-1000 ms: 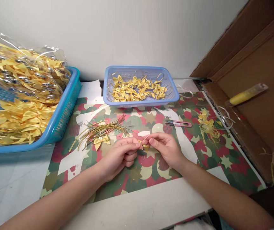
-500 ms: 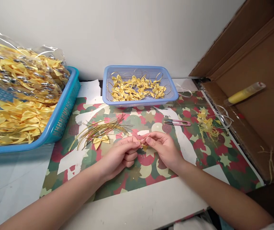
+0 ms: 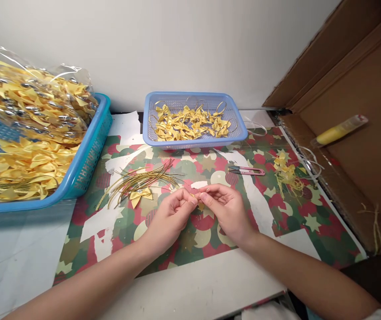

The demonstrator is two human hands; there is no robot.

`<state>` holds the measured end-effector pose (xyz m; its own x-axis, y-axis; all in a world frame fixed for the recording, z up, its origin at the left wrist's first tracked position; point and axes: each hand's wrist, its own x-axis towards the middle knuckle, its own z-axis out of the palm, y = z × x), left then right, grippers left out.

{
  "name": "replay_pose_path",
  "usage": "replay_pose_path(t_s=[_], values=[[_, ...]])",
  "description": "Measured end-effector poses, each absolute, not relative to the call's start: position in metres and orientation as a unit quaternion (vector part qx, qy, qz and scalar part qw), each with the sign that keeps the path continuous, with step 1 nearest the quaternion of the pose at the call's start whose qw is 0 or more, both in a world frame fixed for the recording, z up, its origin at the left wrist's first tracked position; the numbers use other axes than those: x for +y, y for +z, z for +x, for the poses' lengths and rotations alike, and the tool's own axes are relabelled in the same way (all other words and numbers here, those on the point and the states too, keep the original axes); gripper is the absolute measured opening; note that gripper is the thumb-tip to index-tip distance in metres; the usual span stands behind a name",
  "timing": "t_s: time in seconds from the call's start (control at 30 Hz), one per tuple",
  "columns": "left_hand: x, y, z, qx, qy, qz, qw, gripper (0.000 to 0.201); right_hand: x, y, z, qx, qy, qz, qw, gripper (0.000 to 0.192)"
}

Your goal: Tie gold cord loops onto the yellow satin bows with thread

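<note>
Both hands, left [image 3: 168, 215] and right [image 3: 227, 209], pinch one small bow [image 3: 200, 205]; its wire could slip from the fingers toward 12 o'clock.

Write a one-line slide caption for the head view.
Left hand and right hand pinch a small yellow bow above patterned paper.

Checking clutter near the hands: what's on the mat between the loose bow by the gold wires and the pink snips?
In the head view, between the loose bow and the pink snips: ends of the gold wires, then patterned mat. Both hands sit just below that line.
</note>
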<state>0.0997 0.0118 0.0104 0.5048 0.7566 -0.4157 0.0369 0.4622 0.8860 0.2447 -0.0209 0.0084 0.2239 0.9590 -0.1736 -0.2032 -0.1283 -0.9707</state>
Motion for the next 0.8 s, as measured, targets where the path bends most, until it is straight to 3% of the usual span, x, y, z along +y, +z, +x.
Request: replay_pose_path(t_s=[0.4,0.6,0.8], values=[[0.011,0.011,0.101,0.443,0.248,0.486,0.711,0.041,-0.021,0.004,0.243,-0.362,0.499,-0.553,0.561,0.009],[0.012,0.014,0.099,0.430,0.262,0.499,0.705,0.039,-0.017,0.005,0.250,-0.333,0.558,-0.524,0.551,0.014],[0.009,0.014,0.097,0.430,0.280,0.583,0.630,0.030,-0.018,0.005,0.253,-0.273,0.598,-0.509,0.555,0.018]])
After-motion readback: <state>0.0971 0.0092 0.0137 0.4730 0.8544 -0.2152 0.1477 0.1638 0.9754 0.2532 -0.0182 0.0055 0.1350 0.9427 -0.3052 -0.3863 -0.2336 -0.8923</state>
